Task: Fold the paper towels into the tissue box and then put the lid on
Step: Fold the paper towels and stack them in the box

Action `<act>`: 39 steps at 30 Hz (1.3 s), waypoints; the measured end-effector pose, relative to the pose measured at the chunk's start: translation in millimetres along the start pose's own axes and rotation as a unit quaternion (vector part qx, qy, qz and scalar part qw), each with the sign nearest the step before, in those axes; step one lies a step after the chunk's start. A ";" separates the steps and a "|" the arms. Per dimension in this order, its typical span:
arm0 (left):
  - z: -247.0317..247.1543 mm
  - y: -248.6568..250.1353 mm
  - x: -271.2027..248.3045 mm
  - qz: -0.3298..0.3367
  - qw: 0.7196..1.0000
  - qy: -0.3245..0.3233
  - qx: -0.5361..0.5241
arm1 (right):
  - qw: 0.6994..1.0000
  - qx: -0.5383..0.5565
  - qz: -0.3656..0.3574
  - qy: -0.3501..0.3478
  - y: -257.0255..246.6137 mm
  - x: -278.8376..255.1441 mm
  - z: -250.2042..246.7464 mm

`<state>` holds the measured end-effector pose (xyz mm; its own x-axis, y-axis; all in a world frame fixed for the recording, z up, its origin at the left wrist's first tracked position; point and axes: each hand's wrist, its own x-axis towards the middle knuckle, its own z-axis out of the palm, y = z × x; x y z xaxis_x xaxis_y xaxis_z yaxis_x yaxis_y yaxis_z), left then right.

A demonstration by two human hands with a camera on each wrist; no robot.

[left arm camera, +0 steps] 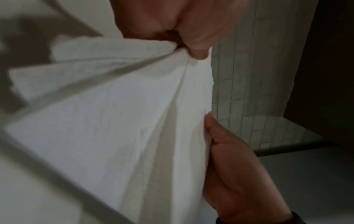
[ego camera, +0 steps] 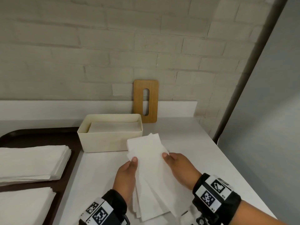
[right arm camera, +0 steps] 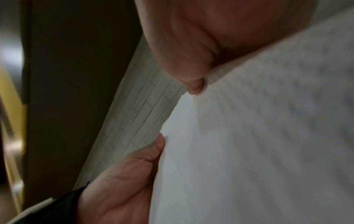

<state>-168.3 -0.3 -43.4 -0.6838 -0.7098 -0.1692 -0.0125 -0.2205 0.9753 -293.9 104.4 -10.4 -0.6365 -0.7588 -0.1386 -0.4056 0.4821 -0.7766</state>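
Head view: the left hand (ego camera: 125, 176) and right hand (ego camera: 180, 168) each pinch a long edge of a fanned bundle of folded white paper towels (ego camera: 151, 172), held above the white counter (ego camera: 194, 143) just in front of the open cream plastic tissue box (ego camera: 105, 142). The box already holds a white stack, so filling looks partly done; unfolded piles wait on the dark tray (ego camera: 71, 159), and the slotted wooden lid (ego camera: 145, 101) leans against the wall, not yet fitted.

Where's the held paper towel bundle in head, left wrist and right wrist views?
Head: paper towel bundle at lower centre, held between left hand and right hand, in front of the tissue box.
Left wrist: fills the left and centre, thumb pinching its top edge.
Right wrist: fills the right half.
Shared landmark: the pale brick wall, seen beside the bundle in both wrist views.
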 end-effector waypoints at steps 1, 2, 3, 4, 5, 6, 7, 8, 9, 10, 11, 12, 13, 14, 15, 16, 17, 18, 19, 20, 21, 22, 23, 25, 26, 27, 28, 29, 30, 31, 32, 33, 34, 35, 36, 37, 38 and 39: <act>-0.8 0.1 -0.1 -0.001 1.000 -0.005 -0.001 | 1.000 -0.019 -0.011 0.008 -0.4 1.9 -2.2; -1.3 0.6 -0.4 -0.003 1.000 -0.007 0.000 | 0.999 -0.028 -0.016 0.015 -0.3 3.4 -4.5; -2.2 -0.1 0.3 -0.004 1.000 -0.016 -0.004 | 0.999 -0.025 -0.015 0.017 -0.7 3.8 -6.4; -2.1 0.0 0.4 -0.010 0.999 -0.030 -0.007 | 1.000 -0.014 -0.006 0.015 0.1 4.5 -7.4; -1.8 -0.9 0.4 -0.014 0.999 -0.047 -0.009 | 1.000 0.011 0.006 0.013 0.6 4.4 -7.8; -0.8 -1.4 0.1 -0.018 0.998 -0.059 -0.008 | 0.999 0.037 0.019 0.011 1.2 4.8 -6.9; 0.3 -3.2 0.1 -0.021 0.998 -0.063 -0.010 | 0.998 0.051 0.027 0.010 1.5 4.7 -6.0; 1.8 -4.2 -0.6 -0.026 0.998 -0.059 -0.014 | 0.998 0.049 0.031 0.016 1.9 5.2 -5.2; 2.4 -5.0 -1.1 -0.030 0.998 -0.051 -0.020 | 0.999 0.030 0.031 0.028 3.4 7.0 -5.7; 2.1 -5.4 -1.2 -0.036 0.998 -0.041 -0.023 | 0.999 0.003 0.026 0.048 4.1 8.1 -8.4; 1.0 -6.0 -0.6 -0.043 0.998 -0.034 -0.025 | 0.997 -0.011 0.023 0.071 4.5 8.2 -12.1; -0.3 -5.7 -0.4 -0.052 0.998 -0.031 -0.025 | 0.995 -0.004 0.023 0.095 4.2 8.1 -16.6; -1.9 -5.9 0.4 -0.059 0.998 -0.029 -0.024 | 0.993 0.028 0.027 0.109 3.2 7.4 -22.5; -3.7 -5.7 1.2 -0.064 0.997 -0.026 -0.023 | 0.989 0.099 0.039 0.107 1.3 6.8 -27.5; -5.4 -5.8 2.2 -0.065 0.997 -0.024 -0.022 | 0.976 0.195 0.049 0.087 -2.3 5.5 -31.5; -6.2 -5.6 3.4 -0.068 0.997 -0.023 -0.022 | 0.954 0.291 0.051 0.053 -7.7 2.4 -34.4; -6.6 -5.9 5.1 -0.071 0.997 -0.024 -0.024 | 0.925 0.375 0.046 0.025 -12.5 0.2 -36.6; -6.1 -6.6 6.6 -0.073 0.997 -0.024 -0.021 | 0.905 0.425 0.032 0.006 -16.2 -0.1 -37.4; -5.3 -7.3 8.0 -0.073 0.997 -0.023 -0.017 | 0.896 0.444 0.017 -0.004 -18.7 0.9 -36.1; -4.1 -6.9 8.4 -0.074 0.997 -0.021 -0.013 | 0.900 0.437 0.009 -0.008 -20.0 2.5 -32.2; -3.3 -7.2 9.2 -0.077 0.997 -0.021 -0.014 | 0.917 0.399 0.011 -0.004 -19.6 4.0 -25.8; -2.9 -7.3 9.6 -0.079 0.996 -0.020 -0.021 | 0.938 0.345 0.026 0.001 -18.1 4.6 -17.6; -2.5 -6.4 9.6 -0.079 0.996 -0.021 -0.029 | 0.956 0.291 0.048 0.002 -14.3 5.0 -9.2; -3.7 -3.9 9.3 -0.078 0.996 -0.018 -0.033 | 0.968 0.232 0.089 -0.013 -4.0 5.6 5.3; -4.9 -2.9 9.4 -0.079 0.996 -0.016 -0.030 | 0.967 0.234 0.102 -0.018 -0.3 5.4 9.6; -6.9 -3.1 9.8 -0.078 0.997 -0.009 -0.024 | 0.963 0.244 0.110 -0.016 1.7 5.0 11.1; -8.7 -3.1 10.0 -0.076 0.997 -0.004 -0.021 | 0.961 0.255 0.110 -0.012 2.2 4.5 10.6; -10.2 -3.3 10.6 -0.076 0.997 -0.003 -0.021 | 0.959 0.264 0.105 -0.004 2.0 4.7 8.8; -10.7 -2.5 10.2 -0.075 0.997 -0.004 -0.019 | 0.958 0.268 0.098 0.005 1.6 4.9 7.0; -10.3 -1.7 10.0 -0.074 0.997 -0.009 -0.013 | 0.959 0.270 0.091 0.010 0.9 5.1 5.5; -8.4 -0.4 9.1 -0.073 0.997 -0.014 -0.005 | 0.959 0.270 0.087 0.011 -0.2 4.7 4.9; -6.3 0.0 8.5 -0.069 0.997 -0.023 0.002 | 0.958 0.275 0.083 0.009 -0.9 4.0 5.1; -3.5 0.6 7.4 -0.061 0.998 -0.033 0.010 | 0.956 0.282 0.080 0.004 -0.7 3.4 5.8; -0.8 0.6 6.2 -0.053 0.998 -0.043 0.013 | 0.952 0.296 0.077 -0.004 0.6 3.6 7.1; 1.8 1.1 4.4 -0.046 0.998 -0.051 0.015 | 0.946 0.314 0.074 -0.013 0.6 2.9 8.2; 3.6 0.8 3.0 -0.042 0.998 -0.054 0.018 | 0.939 0.337 0.071 -0.022 0.8 2.5 8.3; 4.5 0.5 2.2 -0.040 0.998 -0.049 0.022 | 0.932 0.354 0.068 -0.029 0.6 2.0 7.6; 4.7 0.5 1.9 -0.039 0.998 -0.040 0.024 | 0.929 0.363 0.061 -0.037 2.2 1.9 6.7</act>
<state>-173.0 1.4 -42.6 -0.7360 -0.6347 -0.2355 -0.1016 -0.2404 0.9653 -291.6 101.1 -16.5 -0.5911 -0.7586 -0.2740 0.2331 0.1644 -0.9584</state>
